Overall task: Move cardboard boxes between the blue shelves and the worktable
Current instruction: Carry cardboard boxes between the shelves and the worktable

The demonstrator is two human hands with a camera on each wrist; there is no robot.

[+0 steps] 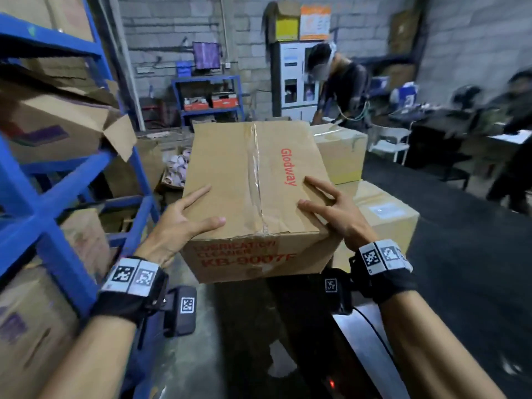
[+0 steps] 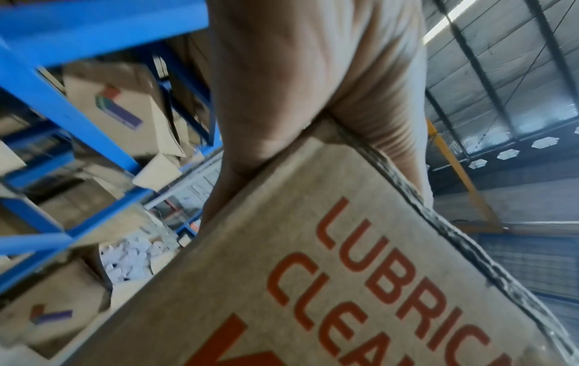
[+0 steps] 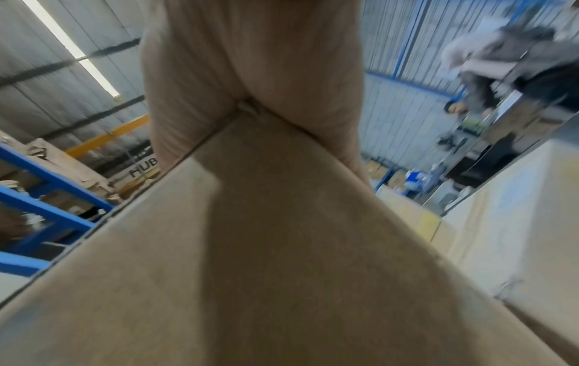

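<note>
left hand (image 1: 178,223): fingers were straight, splayed, pressing near-left top corner of brown taped cardboard box with red "Glodway" print (image 1: 253,180) | right hand (image 1: 334,214): same, splayed over near-right corner | box was carried between both hands, off any surface | blue metal shelves (image 1: 51,203) stood left, pale stacked cartons (image 1: 385,208) far right

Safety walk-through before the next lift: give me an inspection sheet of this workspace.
Surface: dark worktable; unclear whether the Glodway box rests on it.
Job's things: Glodway box taped, held at near corners; blue shelves at left, loaded with cartons.
Clutter: two pale boxes beyond it; open carton of white rolls.
Hands: left hand and right hand each splay straight fingers over a corner.
Cables: thin black cable below right wrist.
Surroundings: person bent over by white cabinet; block walls.
</note>
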